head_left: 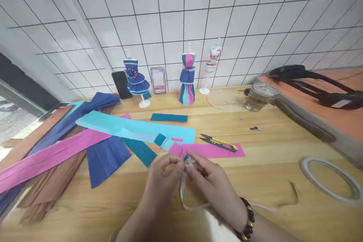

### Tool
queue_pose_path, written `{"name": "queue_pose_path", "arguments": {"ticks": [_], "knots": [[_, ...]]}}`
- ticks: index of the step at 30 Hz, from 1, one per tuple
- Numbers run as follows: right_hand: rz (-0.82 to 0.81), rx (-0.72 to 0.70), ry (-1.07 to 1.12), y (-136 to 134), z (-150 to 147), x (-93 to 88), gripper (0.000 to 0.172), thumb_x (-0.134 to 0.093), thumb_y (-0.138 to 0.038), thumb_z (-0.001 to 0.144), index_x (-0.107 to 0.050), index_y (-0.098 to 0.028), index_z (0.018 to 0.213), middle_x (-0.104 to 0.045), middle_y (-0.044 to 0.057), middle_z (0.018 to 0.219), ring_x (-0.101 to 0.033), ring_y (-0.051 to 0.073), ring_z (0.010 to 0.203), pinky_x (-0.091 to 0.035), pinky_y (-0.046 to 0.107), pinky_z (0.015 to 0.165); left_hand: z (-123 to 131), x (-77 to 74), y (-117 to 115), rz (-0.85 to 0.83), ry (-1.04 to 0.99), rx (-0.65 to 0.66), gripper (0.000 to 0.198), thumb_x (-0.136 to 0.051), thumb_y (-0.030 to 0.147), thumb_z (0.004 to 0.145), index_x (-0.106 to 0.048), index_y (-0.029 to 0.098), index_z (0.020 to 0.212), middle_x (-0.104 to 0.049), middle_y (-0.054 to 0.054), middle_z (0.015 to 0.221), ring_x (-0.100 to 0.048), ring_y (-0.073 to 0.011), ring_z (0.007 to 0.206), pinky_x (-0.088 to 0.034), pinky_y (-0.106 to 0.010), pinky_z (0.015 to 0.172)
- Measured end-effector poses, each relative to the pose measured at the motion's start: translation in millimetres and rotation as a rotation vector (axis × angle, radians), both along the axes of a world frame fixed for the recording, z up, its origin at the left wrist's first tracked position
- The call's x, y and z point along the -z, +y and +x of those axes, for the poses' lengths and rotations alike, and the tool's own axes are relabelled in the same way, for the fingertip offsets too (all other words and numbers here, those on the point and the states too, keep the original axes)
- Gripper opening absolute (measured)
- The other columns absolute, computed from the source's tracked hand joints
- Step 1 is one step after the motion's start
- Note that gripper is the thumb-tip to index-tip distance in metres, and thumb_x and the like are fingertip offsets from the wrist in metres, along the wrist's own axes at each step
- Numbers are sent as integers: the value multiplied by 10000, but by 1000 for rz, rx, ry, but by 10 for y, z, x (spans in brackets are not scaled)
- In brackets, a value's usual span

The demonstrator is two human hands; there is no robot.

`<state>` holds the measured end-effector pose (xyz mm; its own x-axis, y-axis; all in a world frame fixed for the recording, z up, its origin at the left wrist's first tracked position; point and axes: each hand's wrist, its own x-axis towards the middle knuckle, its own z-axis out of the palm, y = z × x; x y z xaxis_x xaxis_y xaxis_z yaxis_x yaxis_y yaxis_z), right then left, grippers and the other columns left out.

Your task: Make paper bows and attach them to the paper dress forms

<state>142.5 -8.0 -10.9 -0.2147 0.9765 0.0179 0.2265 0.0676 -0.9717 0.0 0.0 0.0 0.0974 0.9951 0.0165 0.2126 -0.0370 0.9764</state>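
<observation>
My left hand [163, 179] and my right hand [214, 183] meet fingertip to fingertip above the wooden table, both closed in a pinch. Between them shows a small teal scrap [186, 157], mostly hidden by the fingers. A narrow white tape [183, 191] hangs in a loop from the fingertips and runs under my right hand. Which fingers grip the scrap and which the tape is hard to see. Just beyond lie a pink crepe paper strip [204, 151], small pink and light-blue pieces [167, 143], and yellow-handled thread snips [218, 143] resting partly on the strip.
Blue, pink, turquoise and brown crepe strips [56, 147] spread over the left side. Three small dress forms, one in a tiered blue dress [136, 79], stand along the tiled wall with a phone [121, 85]. At right are a lidded cup [259, 97] and a white tape roll [307, 174].
</observation>
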Motion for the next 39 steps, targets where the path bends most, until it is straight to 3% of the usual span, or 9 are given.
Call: {"name": "queue_pose_path", "arguments": {"ticks": [5,13,20,23,26,31,36,39], "knots": [[39,1,-84,-2,4,66,279,-480,-260,843,-529,-200,1112,-477,-48,626,-454,111,573,-369,212,547,-61,44,57,-48,-59,40,180,-530,247,768,-604,157,631,-620,-7,629,-534,-138,644,-410,-227,641],[61,18,-211,-20,-8,92,282,-442,-223,840,-475,-206,1120,-332,-81,557,-378,111,510,-324,215,501,-72,74,49,-172,-198,13,165,-588,262,724,-577,134,621,-540,16,558,-481,-95,546,-399,-203,556],[36,-55,-312,-26,26,114,465,-414,-233,855,-310,-220,1308,-470,-57,600,-464,135,544,-373,241,531,-68,157,73,-333,-388,62,208,-620,317,717,-568,119,682,-646,-41,547,-593,-129,498,-481,-234,509],[42,-77,-307,-18,61,65,486,-430,-211,843,-301,-225,1311,-543,-28,681,-525,151,617,-424,257,577,-62,169,69,-344,-423,37,240,-646,344,699,-559,122,671,-653,-38,534,-613,-132,491,-498,-229,503],[87,-88,-329,-20,107,-46,447,-490,-213,814,-403,-211,1253,-619,29,849,-577,181,793,-455,298,713,-56,161,61,-310,-422,7,252,-655,356,694,-562,123,669,-660,-39,546,-631,-140,517,-514,-233,522],[178,-95,-384,86,268,-210,351,-511,-288,825,-527,-201,1165,-626,68,1087,-561,203,1012,-430,328,873,-40,127,43,-257,-388,-50,244,-665,349,684,-568,126,657,-662,-38,561,-638,-150,536,-530,-249,537],[381,64,-747,382,572,-136,274,-437,-196,860,-590,-182,1087,-652,95,1071,-585,222,975,-443,348,846,-29,111,39,-270,-402,-56,254,-669,360,674,-554,136,645,-650,-25,559,-647,-163,536,-531,-258,520],[445,51,-996,501,710,2,297,-423,-103,842,-598,-167,1072,-677,105,988,-599,223,915,-451,335,797,-32,114,44,-276,-408,-52,258,-668,363,673,-540,142,643,-647,-23,549,-651,-166,538,-528,-258,520]]}}
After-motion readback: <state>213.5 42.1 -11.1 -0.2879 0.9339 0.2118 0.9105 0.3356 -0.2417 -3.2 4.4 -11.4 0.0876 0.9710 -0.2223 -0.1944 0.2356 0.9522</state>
